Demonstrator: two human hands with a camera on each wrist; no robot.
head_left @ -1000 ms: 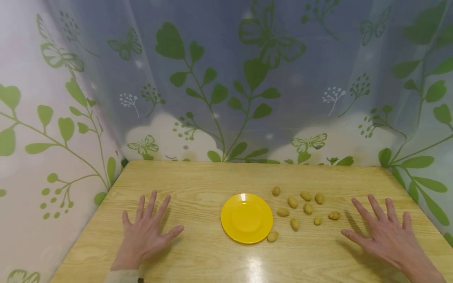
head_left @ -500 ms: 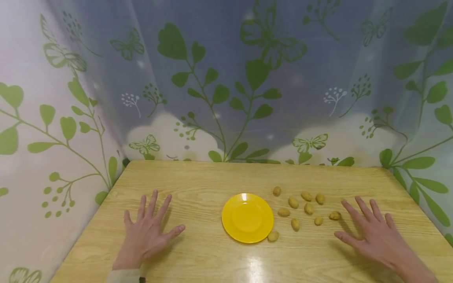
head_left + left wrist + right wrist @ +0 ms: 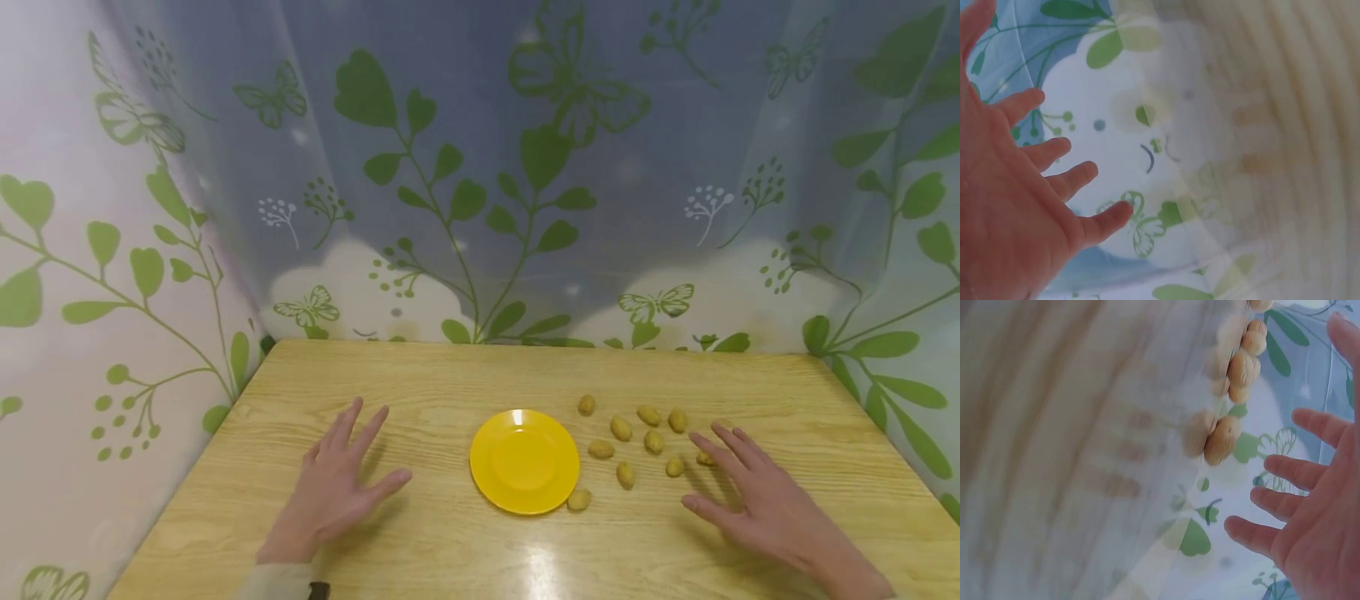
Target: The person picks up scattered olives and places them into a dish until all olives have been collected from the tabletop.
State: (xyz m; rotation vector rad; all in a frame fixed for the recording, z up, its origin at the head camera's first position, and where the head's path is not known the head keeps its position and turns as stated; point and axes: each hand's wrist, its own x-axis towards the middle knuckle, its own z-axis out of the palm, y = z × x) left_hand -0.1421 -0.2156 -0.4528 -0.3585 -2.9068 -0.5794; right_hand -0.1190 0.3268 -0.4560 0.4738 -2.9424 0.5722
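A round yellow plate point(image 3: 525, 461) lies near the middle of the wooden table. Several small, yellow-brown, oval nut-like things point(image 3: 621, 428) are scattered to its right; one nut-like piece point(image 3: 578, 500) sits at the plate's lower right rim. To the plate's left hovers my left hand point(image 3: 335, 492), fingers spread and holding nothing. My right hand point(image 3: 761, 500) is over the right side of the table, also holding nothing; its fingers partly cover the rightmost piece point(image 3: 705, 457). In the right wrist view, a lumpy brown piece point(image 3: 1222, 440) lies beyond my straight fingers.
The light wooden table point(image 3: 420, 550) ends at a hanging curtain point(image 3: 480, 183) printed with leaves and butterflies, which also runs along the left and right sides. A dark band point(image 3: 318, 590) shows at my left sleeve.
My right hand has moved left, toward the scattered pieces, and now partly covers one. My left hand has shifted slightly right and turned a little. Plate and pieces stay put.
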